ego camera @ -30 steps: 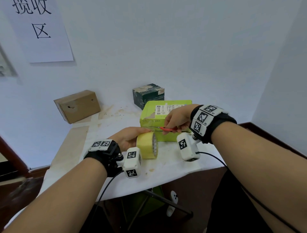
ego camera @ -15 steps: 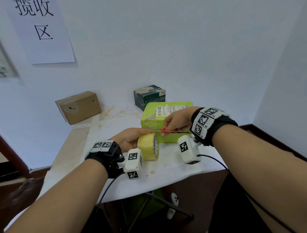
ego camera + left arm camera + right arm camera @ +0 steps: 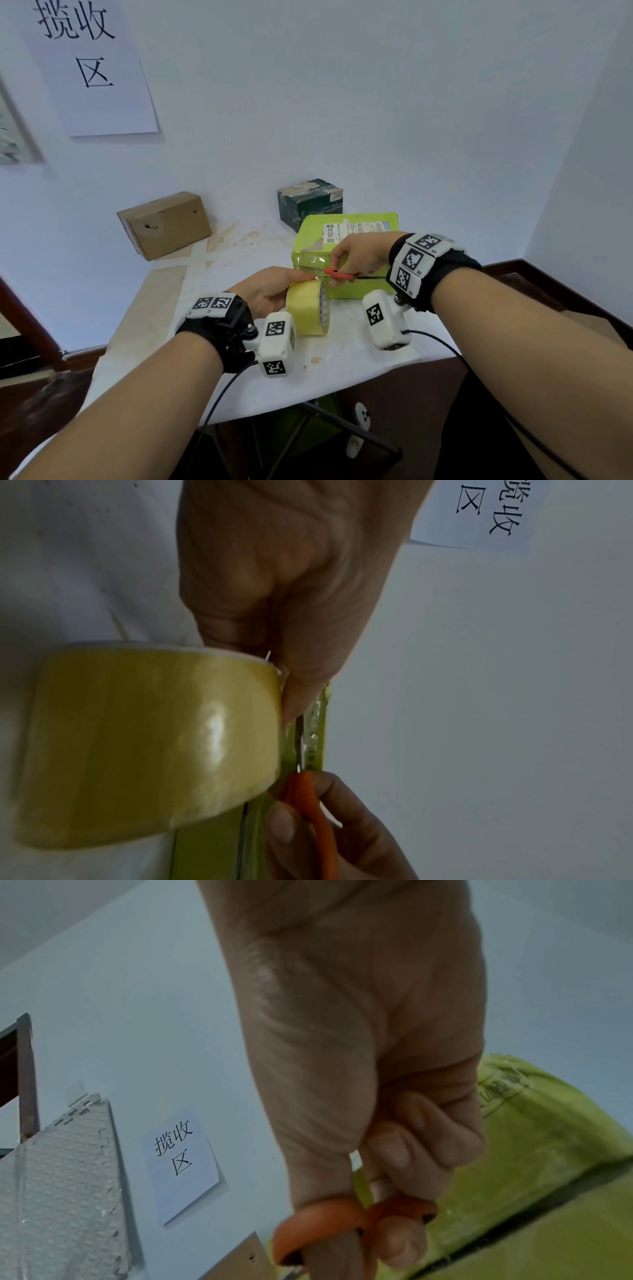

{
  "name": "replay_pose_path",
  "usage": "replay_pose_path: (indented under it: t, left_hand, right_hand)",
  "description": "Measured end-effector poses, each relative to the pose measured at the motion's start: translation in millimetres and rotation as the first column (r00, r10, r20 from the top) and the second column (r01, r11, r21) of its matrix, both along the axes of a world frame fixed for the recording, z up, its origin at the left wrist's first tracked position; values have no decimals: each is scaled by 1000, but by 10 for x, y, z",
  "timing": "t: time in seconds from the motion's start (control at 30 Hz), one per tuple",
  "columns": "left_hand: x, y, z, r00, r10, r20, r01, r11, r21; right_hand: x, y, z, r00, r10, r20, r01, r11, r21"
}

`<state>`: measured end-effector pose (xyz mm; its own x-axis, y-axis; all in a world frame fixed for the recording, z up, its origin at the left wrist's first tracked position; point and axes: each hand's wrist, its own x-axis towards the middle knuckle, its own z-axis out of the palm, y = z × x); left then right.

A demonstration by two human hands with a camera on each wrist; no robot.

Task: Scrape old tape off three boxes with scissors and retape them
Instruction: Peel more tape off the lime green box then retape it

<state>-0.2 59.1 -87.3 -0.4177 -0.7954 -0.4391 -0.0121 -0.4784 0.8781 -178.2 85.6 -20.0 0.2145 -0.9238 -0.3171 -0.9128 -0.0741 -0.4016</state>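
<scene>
A yellow-green box point(image 3: 346, 240) with a shipping label lies at the middle of the table. My left hand point(image 3: 270, 291) grips a yellow tape roll point(image 3: 308, 308) standing on edge against the box's front face point(image 3: 219, 853). My right hand point(image 3: 356, 255) grips orange-handled scissors point(image 3: 339, 274), thumb and finger through the loops point(image 3: 322, 1221). The blades point(image 3: 301, 748) lie along the box's front seam, between the roll point(image 3: 147, 742) and my left fingertips point(image 3: 301, 691). A brown cardboard box point(image 3: 164, 224) and a dark green box point(image 3: 310, 202) stand at the back.
The table point(image 3: 342, 370) has a stained white cover and stands against a white wall. A paper sign point(image 3: 89, 65) hangs on the wall at upper left. Table legs and a white object point(image 3: 359, 425) show below the front edge.
The tape roll and my left hand have edged slightly toward the box; the scissors stay at the front seam. Little else differs.
</scene>
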Motion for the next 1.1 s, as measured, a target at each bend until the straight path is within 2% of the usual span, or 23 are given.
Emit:
replay_pose_path:
  t: [0.13,0.23,0.37,0.53,0.67,0.8,0.87,0.93,1.0,1.03,1.1]
  left_hand:
    - [-11,16,32,1000,-22,1,22,999,-31]
    - [-16,30,51,999,-16,45,19,997,-81]
    - [-4,60,109,993,16,115,1,989,-149]
    - [76,131,224,972,-20,235,60,984,-166]
    - [82,196,290,963,-24,270,64,988,-140]
    - [87,267,376,927,-95,364,133,988,-80]
    - [117,279,401,911,-116,395,161,984,-80]
    - [180,232,394,900,-76,429,145,981,-131]
    - [268,150,373,856,41,515,122,953,-278]
    - [321,97,360,805,123,581,136,914,-382]
    - [427,19,344,643,297,706,243,795,-556]
  right_hand:
    - [-7,59,-74,996,-30,80,31,1000,-5]
    - [0,116,-70,988,-78,133,70,995,66]
    - [49,187,-29,989,-130,69,113,971,211]
    - [58,200,-63,986,-164,12,163,984,74]
    - [95,263,-91,986,-167,-18,167,986,11]
    - [91,269,-142,978,-207,22,208,975,-75]
    - [84,267,-156,978,-206,9,206,976,-65]
    - [82,281,-164,980,-196,-42,195,981,-14]
    - [84,306,-161,982,-170,-85,174,984,40]
    - [98,315,-150,982,-158,-106,165,985,56]
    - [125,335,-136,971,-141,-194,156,986,62]
